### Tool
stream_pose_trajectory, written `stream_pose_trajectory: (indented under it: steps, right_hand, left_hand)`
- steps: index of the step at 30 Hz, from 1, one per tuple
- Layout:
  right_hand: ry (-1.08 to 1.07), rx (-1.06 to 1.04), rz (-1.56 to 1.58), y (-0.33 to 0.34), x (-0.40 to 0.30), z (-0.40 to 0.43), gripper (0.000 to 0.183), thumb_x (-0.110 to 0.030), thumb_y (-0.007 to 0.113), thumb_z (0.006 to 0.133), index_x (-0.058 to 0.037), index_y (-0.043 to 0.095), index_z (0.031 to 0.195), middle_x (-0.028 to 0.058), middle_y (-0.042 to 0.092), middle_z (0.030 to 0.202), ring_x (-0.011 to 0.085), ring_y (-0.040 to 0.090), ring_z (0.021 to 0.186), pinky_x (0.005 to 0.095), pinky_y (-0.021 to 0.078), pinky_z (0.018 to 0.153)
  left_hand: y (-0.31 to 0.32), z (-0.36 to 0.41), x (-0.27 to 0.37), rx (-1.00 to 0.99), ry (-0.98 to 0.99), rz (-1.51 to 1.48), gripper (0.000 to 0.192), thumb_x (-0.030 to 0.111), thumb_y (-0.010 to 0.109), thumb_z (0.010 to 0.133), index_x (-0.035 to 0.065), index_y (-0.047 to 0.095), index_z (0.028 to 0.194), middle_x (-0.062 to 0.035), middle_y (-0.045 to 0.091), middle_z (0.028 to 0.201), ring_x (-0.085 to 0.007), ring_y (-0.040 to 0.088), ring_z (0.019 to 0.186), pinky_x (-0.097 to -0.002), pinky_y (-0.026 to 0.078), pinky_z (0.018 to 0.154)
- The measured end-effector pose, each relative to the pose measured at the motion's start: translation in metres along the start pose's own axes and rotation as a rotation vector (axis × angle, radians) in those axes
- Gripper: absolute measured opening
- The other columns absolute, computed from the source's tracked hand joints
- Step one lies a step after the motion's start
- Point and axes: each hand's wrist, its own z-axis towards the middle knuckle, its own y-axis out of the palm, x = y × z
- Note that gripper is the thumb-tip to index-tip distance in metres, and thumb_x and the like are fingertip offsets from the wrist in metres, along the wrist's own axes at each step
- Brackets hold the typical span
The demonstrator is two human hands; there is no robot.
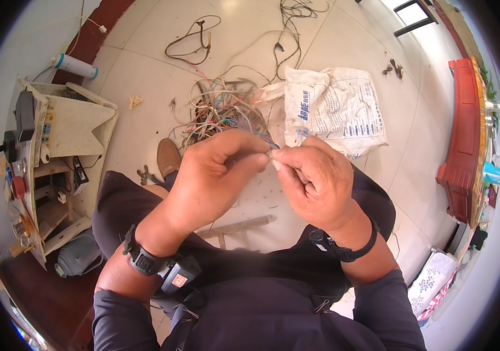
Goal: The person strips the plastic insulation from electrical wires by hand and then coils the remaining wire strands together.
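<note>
My left hand [221,175] and my right hand [316,175] meet at the fingertips above my lap. Between thumb and forefinger, my right hand pinches a small end of what looks like thin wire; its far part is hard to tell from the pile behind. The left thumb and forefinger reach to the same spot, slightly blurred, and whether they grip it is unclear. Beyond the hands a tangled heap of coloured electrical wires [219,107] lies on the floor. A white woven sack [335,109] with printing lies right of the heap, touching some strands.
Black cables [208,44] lie farther out on the tiles. Pliers [147,176] rest beside my shoe [168,157]. A worn wooden cabinet [74,127] stands at left, a grey jug [78,256] by its base. A bar of wood [241,226] is between my legs; red furniture [460,145] stands at right.
</note>
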Motion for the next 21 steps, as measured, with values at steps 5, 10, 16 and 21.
stream_pose_trajectory:
  steps: [5, 10, 16, 21]
  right_hand:
    - [0.031, -0.032, 0.089, 0.0, -0.003, 0.002, 0.024, 0.004, 0.075, 0.079, -0.0069, 0.067, 0.099, 0.0083, 0.062, 0.075, 0.0257, 0.06, 0.057, 0.0345, 0.0462, 0.048]
    - [0.17, -0.08, 0.248, -0.008, -0.002, 0.003, 0.017, 0.002, 0.072, 0.083, -0.0043, 0.068, 0.098, 0.0079, 0.064, 0.077, 0.0188, 0.061, 0.06, 0.029, 0.0465, 0.055]
    - [0.649, -0.23, 0.865, -0.013, -0.002, -0.001, 0.011, -0.007, 0.067, 0.092, -0.0013, 0.069, 0.101, -0.0034, 0.062, 0.081, 0.0039, 0.054, 0.073, 0.0224, 0.0433, 0.064]
    - [0.875, -0.287, 1.388, -0.012, 0.004, -0.005, 0.014, -0.012, 0.065, 0.096, -0.0011, 0.069, 0.103, -0.0066, 0.06, 0.083, 0.0025, 0.051, 0.075, 0.0196, 0.0405, 0.068]
  left_hand:
    - [0.0, -0.002, 0.001, -0.04, -0.003, 0.02, 0.011, 0.003, 0.064, 0.099, 0.0005, 0.066, 0.11, -0.0019, 0.07, 0.092, -0.0065, 0.063, 0.081, -0.0228, 0.052, 0.069]
    - [-0.002, 0.0, -0.002, 0.06, 0.208, 0.207, 0.007, -0.004, 0.066, 0.094, 0.0001, 0.066, 0.1, -0.0035, 0.067, 0.086, -0.0091, 0.063, 0.076, -0.0235, 0.051, 0.066]
    - [-0.005, -0.001, -0.007, 0.015, 0.287, 0.171, 0.007, -0.003, 0.068, 0.093, -0.0003, 0.065, 0.099, -0.0045, 0.067, 0.09, -0.0099, 0.062, 0.075, -0.0236, 0.05, 0.066]
    - [-0.002, -0.004, -0.008, -0.027, 0.16, -0.019, 0.009, 0.0, 0.069, 0.095, 0.0005, 0.063, 0.101, -0.0043, 0.068, 0.093, -0.0092, 0.062, 0.076, -0.0236, 0.052, 0.068]
